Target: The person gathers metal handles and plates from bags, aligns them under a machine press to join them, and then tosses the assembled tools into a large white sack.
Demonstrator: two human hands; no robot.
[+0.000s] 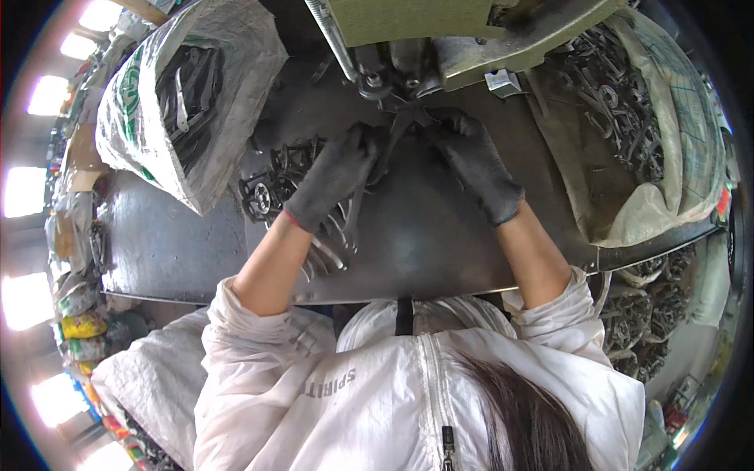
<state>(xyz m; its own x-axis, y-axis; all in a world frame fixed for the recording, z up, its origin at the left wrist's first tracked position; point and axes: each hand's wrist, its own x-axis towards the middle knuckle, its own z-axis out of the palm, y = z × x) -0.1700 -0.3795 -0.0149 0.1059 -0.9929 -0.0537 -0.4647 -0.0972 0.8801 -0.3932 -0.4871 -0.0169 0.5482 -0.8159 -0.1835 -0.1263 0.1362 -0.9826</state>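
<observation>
A dark flat metal part [403,124] with arms that seem to cross sits right below the machine's tool head [393,78]. My left hand [342,169], in a dark grey glove, is closed around the part's left side. From the other side my right hand [475,165], gloved alike, grips it with the fingertips near the tool head. The exact kind of part is hard to make out. Beside my left wrist lies a heap of metal parts [263,196], some with round wheel-like ends, others with curved shiny arms [326,251].
A green machine body [424,20] overhangs the dark metal table [440,259]. At the left stands an open white woven sack [236,118] of flat metal blades; another sack [675,149] at the right holds many metal parts. A small pale block [503,82] is by the machine. More parts [644,314] lie below the table's right edge.
</observation>
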